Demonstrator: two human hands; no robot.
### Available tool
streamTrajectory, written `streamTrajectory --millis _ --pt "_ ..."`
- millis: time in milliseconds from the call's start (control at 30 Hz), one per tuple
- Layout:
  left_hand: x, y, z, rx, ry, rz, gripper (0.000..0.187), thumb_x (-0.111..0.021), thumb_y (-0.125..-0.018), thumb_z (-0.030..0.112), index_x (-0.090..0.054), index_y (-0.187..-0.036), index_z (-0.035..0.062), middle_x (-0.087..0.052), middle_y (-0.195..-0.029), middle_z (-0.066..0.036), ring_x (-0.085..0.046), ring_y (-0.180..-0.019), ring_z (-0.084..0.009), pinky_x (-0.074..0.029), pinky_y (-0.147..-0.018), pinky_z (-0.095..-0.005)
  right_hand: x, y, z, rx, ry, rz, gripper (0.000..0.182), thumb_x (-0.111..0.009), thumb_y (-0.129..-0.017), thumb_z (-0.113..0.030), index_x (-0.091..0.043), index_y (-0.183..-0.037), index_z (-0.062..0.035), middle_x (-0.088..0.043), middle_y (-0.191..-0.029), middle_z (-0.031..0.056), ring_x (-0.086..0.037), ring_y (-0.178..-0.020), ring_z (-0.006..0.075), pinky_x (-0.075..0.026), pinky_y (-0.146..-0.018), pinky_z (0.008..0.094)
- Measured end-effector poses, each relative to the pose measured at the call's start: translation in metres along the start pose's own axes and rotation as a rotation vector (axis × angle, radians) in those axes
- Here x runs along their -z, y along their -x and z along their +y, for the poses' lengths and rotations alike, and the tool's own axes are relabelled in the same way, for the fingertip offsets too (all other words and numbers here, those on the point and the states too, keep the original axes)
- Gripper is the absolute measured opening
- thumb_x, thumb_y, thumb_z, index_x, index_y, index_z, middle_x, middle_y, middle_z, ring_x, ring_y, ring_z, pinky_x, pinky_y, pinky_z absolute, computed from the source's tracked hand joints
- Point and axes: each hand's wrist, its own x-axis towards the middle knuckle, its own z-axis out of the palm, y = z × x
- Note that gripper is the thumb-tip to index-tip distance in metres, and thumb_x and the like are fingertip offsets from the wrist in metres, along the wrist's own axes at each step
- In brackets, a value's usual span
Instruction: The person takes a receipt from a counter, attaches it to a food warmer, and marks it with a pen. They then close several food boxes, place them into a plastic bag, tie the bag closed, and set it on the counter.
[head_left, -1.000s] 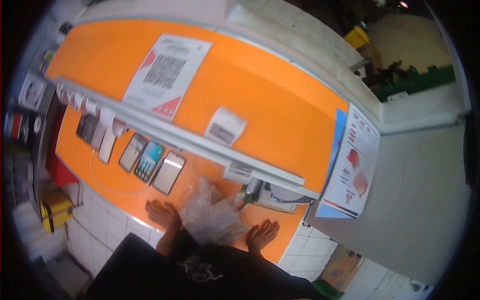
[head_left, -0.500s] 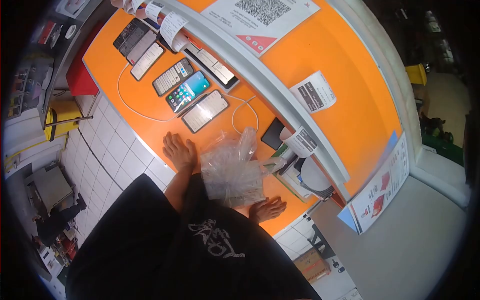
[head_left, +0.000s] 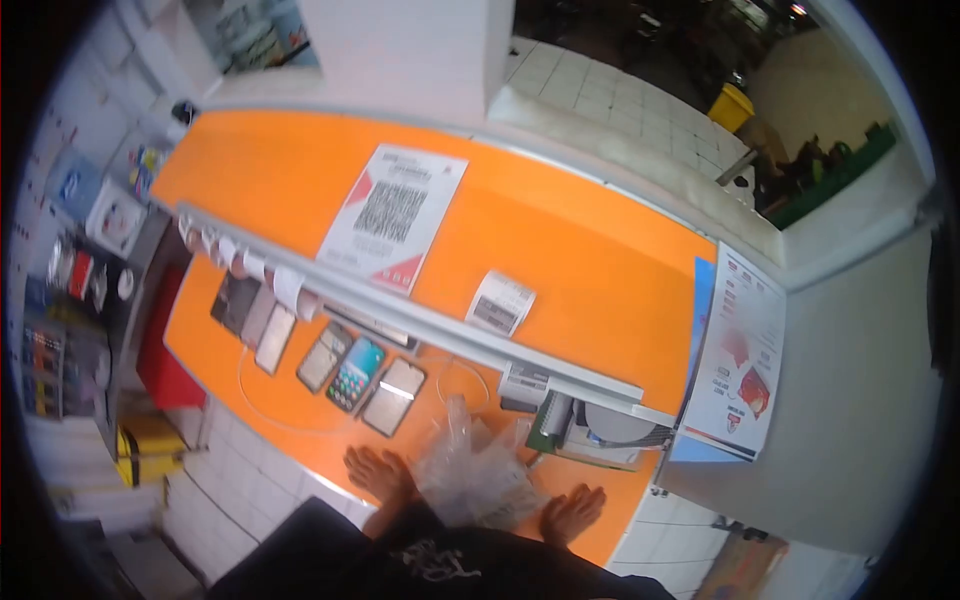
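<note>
My left hand (head_left: 380,473) lies flat on the orange counter (head_left: 300,440), fingers spread, holding nothing. It is just left of a clear plastic bag (head_left: 475,475), whose contents I cannot make out. On the bag's other side my right hand (head_left: 574,512) rests on the counter with its fingers apart, also holding nothing. Beyond my left hand several phones lie in a row, among them one with a lit screen of app icons (head_left: 356,374) and one with a pale screen (head_left: 394,397). A white cable (head_left: 262,403) loops past them.
A raised orange shelf (head_left: 580,270) runs behind, carrying a QR code sheet (head_left: 395,215), a printed slip (head_left: 500,303) and a standing leaflet (head_left: 735,350). Papers and a green-edged book (head_left: 555,425) sit under it. A yellow bin (head_left: 150,447) stands at lower left.
The camera view has tilted up and turned, so more of the upper shelf and the room beyond shows. Both hands remain flat on the counter beside the bag.
</note>
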Motion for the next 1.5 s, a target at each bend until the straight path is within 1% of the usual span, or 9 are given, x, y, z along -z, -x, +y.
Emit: streamTrajectory --millis 200,700,1000,1067,1133,1200,1333,1433,1500 --pt "0.000 0.001 0.004 0.016 -0.035 0.015 0.055 -0.036 -0.100 0.044 -0.043 -0.134 0.0012 -0.037 -0.150 -0.020 -0.029 -0.142 -0.0392 -0.025 -0.110 -0.0578 0.006 -0.002 0.002 -0.030 -0.043 -0.001 0.054 -0.044 -0.092 -0.037 -0.043 -0.134 -0.0017 -0.032 -0.148 0.0316 -0.030 -0.136 0.0526 -0.026 -0.108 0.0656" --pt "-0.018 0.004 -0.005 -0.104 -0.023 0.134 0.056 -0.035 -0.100 0.045 -0.044 -0.132 0.0010 -0.038 -0.149 -0.020 -0.031 -0.141 -0.0391 -0.028 -0.108 -0.0585 0.011 -0.002 0.000 -0.071 -0.107 -0.026 0.050 -0.046 -0.090 -0.035 -0.046 -0.129 -0.0033 -0.032 -0.147 0.0305 -0.028 -0.138 0.0508 -0.024 -0.109 0.0640" --pt "-0.023 0.001 -0.004 -0.082 0.012 0.219 0.056 -0.034 -0.101 0.046 -0.045 -0.131 0.0009 -0.039 -0.149 -0.020 -0.033 -0.140 -0.0391 -0.029 -0.107 -0.0590 0.014 -0.009 0.008 0.013 -0.072 0.118 0.048 -0.052 -0.088 -0.033 -0.050 -0.126 -0.0027 -0.037 -0.143 0.0315 -0.033 -0.134 0.0510 -0.029 -0.107 0.0627" --pt "-0.011 0.005 -0.003 -0.040 0.024 0.229 0.056 -0.034 -0.101 0.046 -0.045 -0.131 0.0008 -0.039 -0.149 -0.020 -0.033 -0.140 -0.0391 -0.030 -0.107 -0.0591 0.030 0.005 0.020 0.047 -0.417 -0.007 0.043 -0.053 -0.093 -0.035 -0.053 -0.121 -0.0028 -0.048 -0.133 0.0261 -0.045 -0.127 0.0432 -0.038 -0.102 0.0571" --pt "-0.016 0.003 -0.005 -0.062 -0.037 0.243 0.056 -0.034 -0.101 0.047 -0.045 -0.131 0.0008 -0.039 -0.149 -0.020 -0.033 -0.140 -0.0391 -0.030 -0.106 -0.0592 0.083 0.044 0.003 0.019 -0.595 -0.058 0.040 -0.056 -0.091 -0.033 -0.057 -0.116 -0.0015 -0.056 -0.121 0.0233 -0.051 -0.119 0.0406 -0.042 -0.099 0.0545" --pt "-0.007 -0.002 0.000 -0.060 -0.061 0.233 0.056 -0.033 -0.101 0.047 -0.045 -0.131 0.0008 -0.040 -0.149 -0.020 -0.033 -0.140 -0.0391 -0.030 -0.106 -0.0593 0.121 0.057 -0.007 -0.054 -0.789 -0.207 0.042 -0.057 -0.092 -0.034 -0.056 -0.117 -0.0009 -0.056 -0.121 0.0225 -0.052 -0.119 0.0394 -0.042 -0.099 0.0533" --pt "-0.005 0.002 0.001 -0.048 -0.078 0.140 0.056 -0.033 -0.101 0.047 -0.046 -0.130 0.0007 -0.040 -0.148 -0.019 -0.034 -0.140 -0.0391 -0.031 -0.106 -0.0595 0.142 0.056 -0.019 -0.522 -1.294 -0.584 0.045 -0.059 -0.094 -0.036 -0.055 -0.120 0.0004 -0.057 -0.122 0.0208 -0.053 -0.119 0.0370 -0.043 -0.100 0.0511" --pt "-0.008 0.003 -0.001 -0.003 -0.095 0.060 0.057 -0.033 -0.101 0.047 -0.046 -0.130 0.0007 -0.040 -0.148 -0.019 -0.034 -0.139 -0.0391 -0.032 -0.105 -0.0596 0.142 0.035 -0.028 -0.860 -1.570 -0.538 0.048 -0.060 -0.095 -0.038 -0.055 -0.122 0.0013 -0.057 -0.123 0.0195 -0.054 -0.118 0.0351 -0.043 -0.100 0.0494" --pt "-0.008 0.007 0.000 0.010 -0.105 0.061 0.059 -0.032 -0.100 0.049 -0.047 -0.130 0.0005 -0.040 -0.148 -0.019 -0.034 -0.140 -0.0380 -0.032 -0.105 -0.0600 0.149 0.009 -0.047 -0.678 -1.496 -0.401 0.049 -0.061 -0.096 -0.039 -0.054 -0.123 0.0020 -0.057 -0.123 0.0187 -0.055 -0.118 0.0339 -0.043 -0.100 0.0483"
